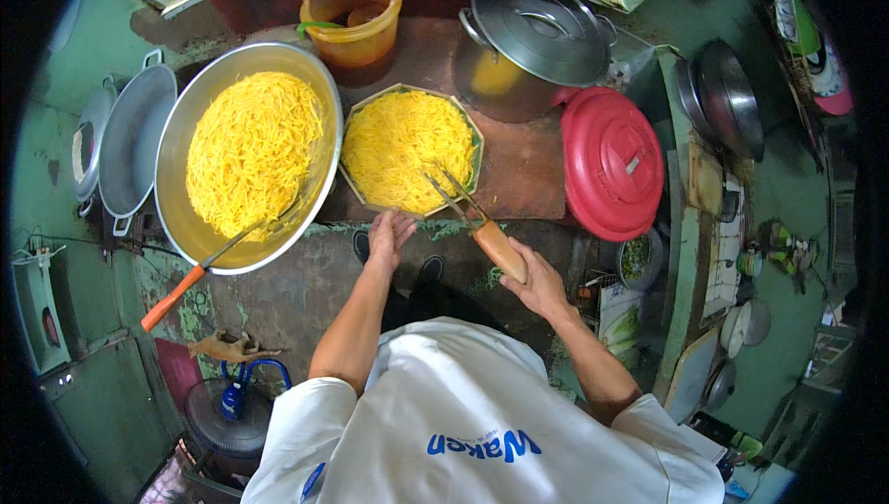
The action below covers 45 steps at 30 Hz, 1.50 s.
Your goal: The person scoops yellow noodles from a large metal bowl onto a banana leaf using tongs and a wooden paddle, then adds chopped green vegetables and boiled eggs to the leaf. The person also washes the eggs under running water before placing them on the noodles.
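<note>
An octagonal tray (479, 149) stands before me, spread with yellow noodles (410, 143) over a green lining that shows at its edge. My right hand (538, 280) grips the thick wooden handle of a two-pronged fork (499, 248). Its metal prongs reach over the noodles near the tray's front right. At the front rim of the tray is my left hand (391, 234), fingers apart and holding nothing; whether it touches the rim I cannot tell. To the left, a large metal basin (170, 177) holds a heap of noodles, with an orange-handled utensil (173, 297) leaning in it.
Behind the tray are an orange bucket (354, 45) and a lidded metal pot (542, 31). A red plastic lid (611, 163) leans at the right. Grey pans (137, 143) stand at far left. On the floor lies a cat (233, 347), near a gas cylinder (222, 427).
</note>
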{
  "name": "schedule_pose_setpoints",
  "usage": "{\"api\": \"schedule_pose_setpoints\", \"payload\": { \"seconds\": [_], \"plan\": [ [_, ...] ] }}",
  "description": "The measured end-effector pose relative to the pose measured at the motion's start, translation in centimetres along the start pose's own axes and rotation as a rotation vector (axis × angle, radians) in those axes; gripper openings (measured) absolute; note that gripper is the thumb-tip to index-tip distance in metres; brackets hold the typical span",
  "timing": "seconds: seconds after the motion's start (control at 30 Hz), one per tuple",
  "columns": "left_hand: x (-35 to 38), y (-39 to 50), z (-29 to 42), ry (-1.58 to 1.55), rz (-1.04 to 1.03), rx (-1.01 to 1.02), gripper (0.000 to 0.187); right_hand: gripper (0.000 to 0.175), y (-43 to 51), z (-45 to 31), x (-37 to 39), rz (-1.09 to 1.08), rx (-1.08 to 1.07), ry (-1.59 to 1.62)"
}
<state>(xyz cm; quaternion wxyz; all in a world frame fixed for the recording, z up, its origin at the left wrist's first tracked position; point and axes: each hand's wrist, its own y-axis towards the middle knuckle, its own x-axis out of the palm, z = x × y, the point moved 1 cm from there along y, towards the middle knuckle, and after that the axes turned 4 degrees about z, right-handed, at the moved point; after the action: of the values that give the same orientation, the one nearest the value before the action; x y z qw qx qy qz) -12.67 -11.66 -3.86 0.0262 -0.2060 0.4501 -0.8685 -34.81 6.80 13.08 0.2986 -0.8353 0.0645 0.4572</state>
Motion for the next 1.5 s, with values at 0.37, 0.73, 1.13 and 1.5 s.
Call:
{"api": "schedule_pose_setpoints", "payload": {
  "seconds": [0.37,0.73,1.13,1.5],
  "plan": [
    [0.3,-0.1,-2.1,0.065,-0.001,-0.031,0.034,0.074,4.3,1.3,-1.0,0.188,-0.077,0.148],
    [0.0,-3.3,-5.4,-0.246,-0.082,-0.098,0.028,0.072,8.0,-2.4,-0.3,0.107,-0.053,0.273],
    [0.6,-3.2,-3.9,-0.476,-0.096,-0.154,0.038,0.075,-1.0,3.5,-1.4,0.001,-0.249,-0.081],
    [-3.2,-3.3,-3.6,-0.145,-0.112,-0.084,0.085,0.070,9.1,-3.9,-4.3,0.147,-0.434,-0.053]
  ]
}}
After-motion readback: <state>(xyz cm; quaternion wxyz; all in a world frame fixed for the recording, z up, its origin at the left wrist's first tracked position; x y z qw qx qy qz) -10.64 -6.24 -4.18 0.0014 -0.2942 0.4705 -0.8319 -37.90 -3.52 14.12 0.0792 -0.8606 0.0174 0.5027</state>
